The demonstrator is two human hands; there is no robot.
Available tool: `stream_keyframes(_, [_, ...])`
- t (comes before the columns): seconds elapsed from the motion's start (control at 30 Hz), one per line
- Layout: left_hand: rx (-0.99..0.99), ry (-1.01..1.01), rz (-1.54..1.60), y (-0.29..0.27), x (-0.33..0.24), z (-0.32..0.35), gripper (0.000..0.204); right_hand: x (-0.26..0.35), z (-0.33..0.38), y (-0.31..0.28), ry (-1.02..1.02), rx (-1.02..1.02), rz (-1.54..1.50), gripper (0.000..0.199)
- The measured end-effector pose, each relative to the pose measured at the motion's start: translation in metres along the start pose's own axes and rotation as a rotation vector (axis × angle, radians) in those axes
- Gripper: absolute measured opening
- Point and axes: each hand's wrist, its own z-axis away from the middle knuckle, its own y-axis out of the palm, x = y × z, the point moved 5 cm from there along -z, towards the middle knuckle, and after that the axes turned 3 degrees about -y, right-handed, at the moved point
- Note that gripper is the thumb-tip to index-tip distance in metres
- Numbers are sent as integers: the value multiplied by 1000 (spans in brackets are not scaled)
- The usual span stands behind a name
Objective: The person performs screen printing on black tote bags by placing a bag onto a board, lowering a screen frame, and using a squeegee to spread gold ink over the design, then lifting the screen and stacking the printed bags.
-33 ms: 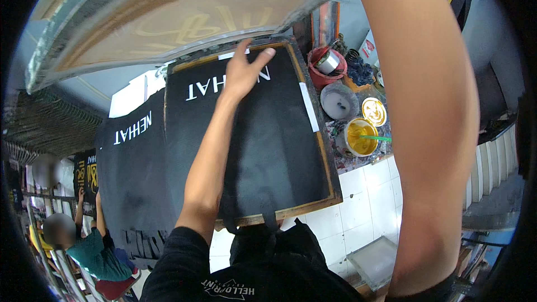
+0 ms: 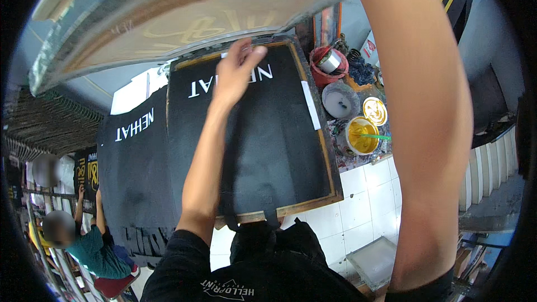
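Head view: left hand flat, fingers spread on black bag at centre. Right hand out of frame, grip unknown, arm under raised screen at 12. Screen could drop onto wrist; paint pot at 3 could tip.

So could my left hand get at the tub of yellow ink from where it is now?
Probably yes. The left hand rests flat on the black fabric on the board, and the yellow ink tub stands open just past the board's right edge, with nothing lying between them. A green stick stands in it.
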Motion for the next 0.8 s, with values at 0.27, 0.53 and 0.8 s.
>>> stream_keyframes(0.27, [-66, -82, 560, -128, -64, 281, 35, 23, 192, 77, -158, 0, -89, 43])
stream_keyframes(0.53, [-97, -854, 718, -76, 45, 395, 24, 9, 309, 171, -111, 395, -247, 44])
stream_keyframes(0.8, [-73, -991, 750, -78, 51, 400, 27, 7, 320, 215, -262, 409, -166, 40])
